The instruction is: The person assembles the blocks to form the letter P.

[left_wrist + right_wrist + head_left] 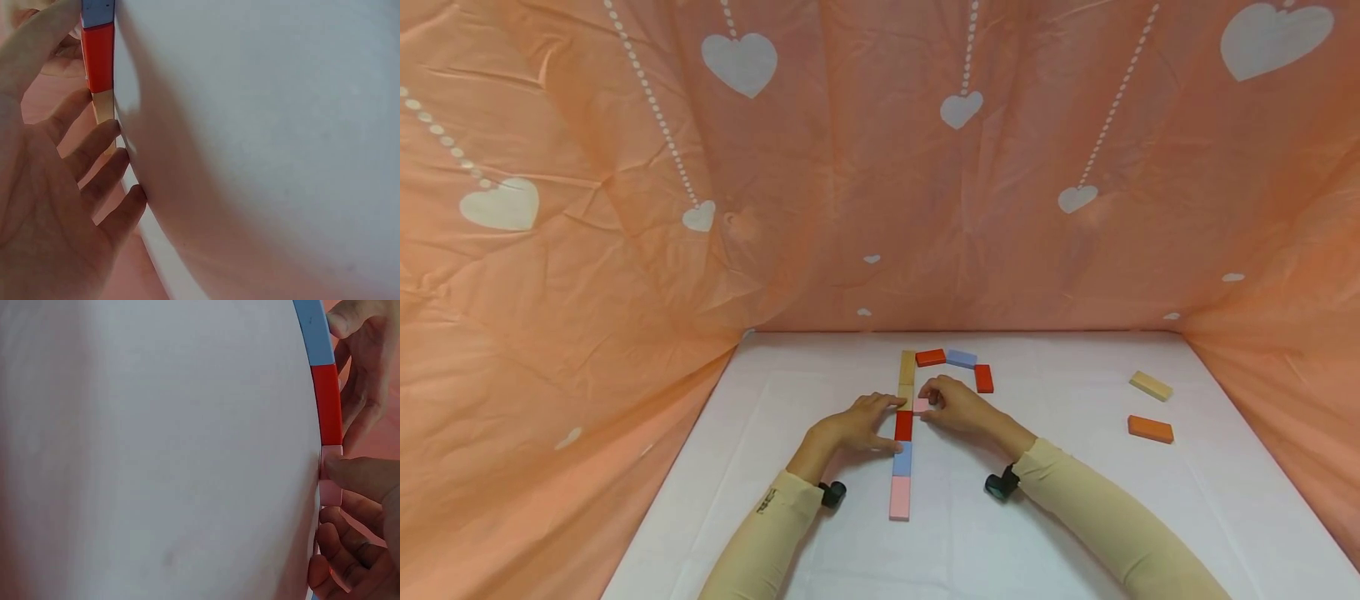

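A straight column of flat blocks lies on the white table: two tan blocks, the upper one (907, 367) farthest away, then a red block (903, 427), a blue block (902, 463) and a pink block (899, 498). My left hand (856, 423) spreads along its left side, index fingertip at the lower tan block and thumb at the blue one. On the other side, my right hand (961, 407) pinches a second pink block (331, 495) between thumb and fingers. That block sits right beside the column, at the height of the lower tan block.
From the column's far end, a red block (931, 357), a blue block (962, 358) and another red block (984, 379) curve rightward. Farther right lie a loose tan block (1151, 385) and an orange block (1150, 429). An orange curtain (895, 208) surrounds the table's back and sides.
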A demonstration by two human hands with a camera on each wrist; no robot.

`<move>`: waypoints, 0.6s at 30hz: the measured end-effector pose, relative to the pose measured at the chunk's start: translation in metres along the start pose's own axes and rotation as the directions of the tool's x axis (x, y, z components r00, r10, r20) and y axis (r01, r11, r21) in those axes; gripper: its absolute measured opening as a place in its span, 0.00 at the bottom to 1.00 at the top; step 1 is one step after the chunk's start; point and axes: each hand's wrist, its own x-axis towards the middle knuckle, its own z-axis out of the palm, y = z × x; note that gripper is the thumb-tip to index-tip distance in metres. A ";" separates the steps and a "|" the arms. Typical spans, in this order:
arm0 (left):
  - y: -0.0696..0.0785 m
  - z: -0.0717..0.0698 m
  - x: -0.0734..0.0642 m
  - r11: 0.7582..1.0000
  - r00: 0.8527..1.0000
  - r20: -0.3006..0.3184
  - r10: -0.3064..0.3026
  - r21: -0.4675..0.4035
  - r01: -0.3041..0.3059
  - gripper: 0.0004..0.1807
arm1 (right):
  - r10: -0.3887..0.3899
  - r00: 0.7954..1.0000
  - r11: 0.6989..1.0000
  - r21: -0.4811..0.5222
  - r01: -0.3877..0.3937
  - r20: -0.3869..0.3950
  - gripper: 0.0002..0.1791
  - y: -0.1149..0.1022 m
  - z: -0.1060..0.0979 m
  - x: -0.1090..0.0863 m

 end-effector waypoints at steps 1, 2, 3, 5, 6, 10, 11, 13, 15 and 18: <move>0.000 0.000 0.000 1.000 1.000 0.001 0.000 0.002 0.000 0.47 | -0.004 1.000 1.000 -0.004 0.004 -0.001 0.14 0.000 0.000 0.000; 0.000 0.000 0.000 1.000 1.000 0.001 0.000 0.002 0.000 0.47 | -0.006 1.000 1.000 -0.005 0.006 -0.001 0.14 0.001 0.000 0.001; -0.001 0.000 0.000 1.000 1.000 0.002 0.001 0.001 -0.001 0.47 | -0.009 1.000 1.000 -0.009 0.009 -0.002 0.14 0.001 0.000 0.001; -0.001 0.000 0.000 1.000 1.000 0.004 0.002 -0.003 -0.002 0.47 | -0.013 1.000 1.000 -0.010 0.013 -0.005 0.14 0.001 0.000 0.001; -0.001 0.000 0.000 1.000 1.000 0.005 0.003 -0.004 -0.003 0.47 | -0.012 1.000 1.000 -0.010 0.012 -0.005 0.14 0.000 0.000 0.002; -0.002 0.000 0.001 1.000 1.000 0.008 0.008 -0.004 -0.008 0.47 | 0.005 1.000 1.000 0.001 -0.005 0.000 0.14 0.000 0.000 0.002; -0.002 0.000 0.001 1.000 1.000 0.007 0.009 -0.004 -0.009 0.47 | 0.009 1.000 1.000 0.003 -0.009 0.001 0.14 0.000 0.000 0.002; -0.002 0.001 0.001 1.000 1.000 0.006 0.007 -0.001 -0.007 0.47 | 0.009 1.000 1.000 0.002 -0.009 0.004 0.15 0.000 0.000 0.002; -0.002 0.001 0.001 1.000 1.000 0.004 0.008 -0.003 -0.008 0.47 | 0.006 1.000 1.000 0.000 -0.006 0.006 0.15 0.000 0.001 0.003; -0.002 0.001 0.001 1.000 1.000 0.003 0.008 -0.009 -0.008 0.47 | 0.013 1.000 1.000 0.011 -0.013 0.010 0.16 0.002 0.001 0.002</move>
